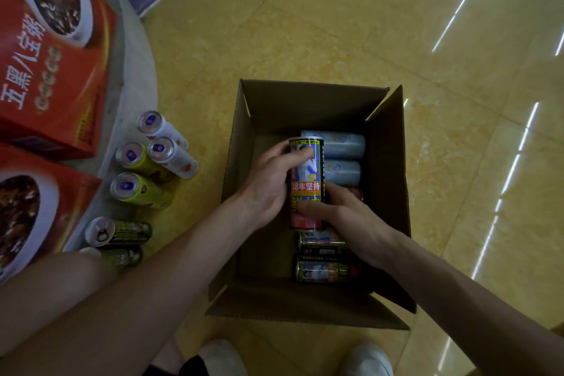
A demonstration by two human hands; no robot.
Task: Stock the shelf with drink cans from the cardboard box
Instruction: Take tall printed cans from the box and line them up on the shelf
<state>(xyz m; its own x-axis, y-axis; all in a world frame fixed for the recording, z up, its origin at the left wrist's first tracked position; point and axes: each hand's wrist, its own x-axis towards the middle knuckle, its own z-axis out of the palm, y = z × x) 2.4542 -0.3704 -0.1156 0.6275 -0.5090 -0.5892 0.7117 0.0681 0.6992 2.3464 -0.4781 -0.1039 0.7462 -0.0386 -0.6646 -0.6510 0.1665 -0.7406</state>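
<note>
An open cardboard box (387,162) stands on the floor in front of me. Inside lie pale blue cans (343,143), a red can (305,221) and black cans (323,268). My left hand (268,183) grips a black, blue and yellow drink can (306,174) from its left side, inside the box. My right hand (345,223) holds the lower end of that same can, fingers curled round it. Several cans (137,186) stand on the floor to the left, by a round grey shelf base (134,70).
Two red food cartons (52,55) sit on the shelf base at the left. The floor is glossy yellow tile (335,24). My knee (61,278) is at the lower left and my white shoes (222,357) are at the bottom edge.
</note>
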